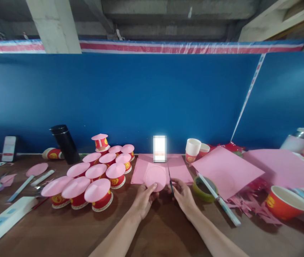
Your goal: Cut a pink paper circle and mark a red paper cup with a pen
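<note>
Between thumb and fingers, my left hand (143, 200) pinches a piece of pink paper (155, 176) with a round outline on it. My right hand (183, 196) is closed on a pair of dark scissors (171, 185), blades pointing away from me, just right of that paper. Whether the blades touch the paper I cannot tell. Behind both hands lie larger pink paper sheets (182, 171) on the brown table. To the left stand several red paper cups (101, 203) topped with shallow pink paper cones (97, 190).
A roll of tape (204, 197), a utility knife (228, 210), pink scraps (248, 205) and an orange-red paper cup (280, 207) lie to the right. White cups (193, 147) stand behind. On the left are a black bottle (67, 146) and a power strip (4, 221). A blue partition (152, 92) rises behind.
</note>
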`<state>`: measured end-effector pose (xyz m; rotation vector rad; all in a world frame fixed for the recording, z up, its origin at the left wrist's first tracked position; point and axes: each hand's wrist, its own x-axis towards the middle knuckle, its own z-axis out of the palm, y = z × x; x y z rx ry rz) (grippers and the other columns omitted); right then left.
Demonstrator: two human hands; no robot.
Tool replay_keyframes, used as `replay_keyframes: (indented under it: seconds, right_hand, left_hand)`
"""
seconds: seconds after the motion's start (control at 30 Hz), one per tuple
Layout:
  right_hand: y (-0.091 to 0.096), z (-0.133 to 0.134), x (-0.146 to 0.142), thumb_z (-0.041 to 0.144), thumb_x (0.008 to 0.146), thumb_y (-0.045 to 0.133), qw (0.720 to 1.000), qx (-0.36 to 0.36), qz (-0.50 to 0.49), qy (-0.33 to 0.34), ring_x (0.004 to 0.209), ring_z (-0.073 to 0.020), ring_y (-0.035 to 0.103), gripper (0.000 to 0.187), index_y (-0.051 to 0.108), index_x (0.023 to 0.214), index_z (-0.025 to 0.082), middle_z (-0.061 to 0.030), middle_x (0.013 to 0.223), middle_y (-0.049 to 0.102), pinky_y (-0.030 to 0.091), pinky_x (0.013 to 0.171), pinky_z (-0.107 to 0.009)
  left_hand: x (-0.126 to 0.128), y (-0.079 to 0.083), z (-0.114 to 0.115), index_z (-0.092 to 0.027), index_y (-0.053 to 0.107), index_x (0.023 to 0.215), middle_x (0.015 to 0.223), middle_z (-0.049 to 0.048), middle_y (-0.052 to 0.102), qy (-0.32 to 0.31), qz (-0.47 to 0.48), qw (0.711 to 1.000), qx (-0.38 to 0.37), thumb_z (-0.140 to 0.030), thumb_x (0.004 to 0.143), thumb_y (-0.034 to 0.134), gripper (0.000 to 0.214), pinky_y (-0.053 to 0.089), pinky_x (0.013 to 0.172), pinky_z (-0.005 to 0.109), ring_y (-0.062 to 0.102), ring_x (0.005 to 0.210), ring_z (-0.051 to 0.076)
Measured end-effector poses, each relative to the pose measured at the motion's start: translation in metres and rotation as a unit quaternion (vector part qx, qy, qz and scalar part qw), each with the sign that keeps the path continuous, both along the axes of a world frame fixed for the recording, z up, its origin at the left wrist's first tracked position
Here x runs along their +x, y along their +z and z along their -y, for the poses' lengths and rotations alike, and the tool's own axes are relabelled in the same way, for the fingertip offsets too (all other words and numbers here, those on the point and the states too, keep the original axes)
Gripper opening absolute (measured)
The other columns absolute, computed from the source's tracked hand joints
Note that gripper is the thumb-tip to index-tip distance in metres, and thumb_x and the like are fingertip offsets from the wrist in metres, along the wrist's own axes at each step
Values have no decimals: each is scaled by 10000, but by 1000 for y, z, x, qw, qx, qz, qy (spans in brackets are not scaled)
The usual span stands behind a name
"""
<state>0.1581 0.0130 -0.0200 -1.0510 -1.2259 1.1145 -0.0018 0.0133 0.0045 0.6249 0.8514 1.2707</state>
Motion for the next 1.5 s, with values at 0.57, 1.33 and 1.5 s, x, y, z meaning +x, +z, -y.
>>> replay_keyframes:
  seconds: [0.57,1.33,1.5]
  right_hand:
    - [4,1,-1,429,738,624,1000,4,-6,-1,613,-136,591,405,543,1026,156,-30,762,643,435,427,-185]
    - [0,-1,-1,435,747,622,999,-16,-29,9,653,-136,592,429,542,1064,157,-24,766,635,450,446,-183]
    - [2,0,-2,433,743,627,999,-19,-32,8,655,-136,594,415,548,1053,168,-17,769,632,443,443,-179]
  left_hand:
    - [1,-6,-2,-132,612,811,794,45,660,2,6,1000,-1,-204,647,736,218,490,525,178,599,641,98]
    - [1,-2,-2,-128,622,818,807,56,661,0,-8,1000,0,-196,644,737,218,482,524,172,593,638,94]
    - [1,-3,-2,-128,622,836,807,51,660,-3,-7,1000,5,-203,643,738,237,483,522,173,592,645,95]
